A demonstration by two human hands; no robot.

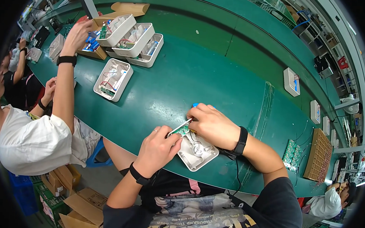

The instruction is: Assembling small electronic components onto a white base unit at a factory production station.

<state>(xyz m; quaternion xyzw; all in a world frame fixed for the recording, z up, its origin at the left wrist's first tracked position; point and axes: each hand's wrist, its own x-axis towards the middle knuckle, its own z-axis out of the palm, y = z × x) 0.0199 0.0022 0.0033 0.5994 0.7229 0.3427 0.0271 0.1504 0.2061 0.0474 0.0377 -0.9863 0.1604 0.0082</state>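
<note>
The left hand (158, 147) has its thumb and fingers clamped on the edge of a small green circuit board (183, 131), with a slim white edge running up from its fingertips. The right hand (212, 125) bends over the other end of the board, fingers curled, with a bit of blue part (195, 105) showing by the knuckles; whether those fingers are clamped on anything, I cannot tell. The board sits at the far end of an open white case (187, 154), which lies at the near edge of the green table (171, 89) and has a round white piece (197, 149) inside.

From the left, a co-worker in a white top (37, 138) stretches an arm to a cardboard box (98, 53) holding blue parts. Just right of the box is a stack of open white cases (133, 50) with wires and boards in them. A single case (113, 79) lies nearer, apart from the stack. Past the two hands, clear tape (266, 105) crosses the table, and another white case (292, 82) stands toward the far side. Farther right, several green boards (292, 154) lie beside a brown tray (319, 154) divided into small compartments.
</note>
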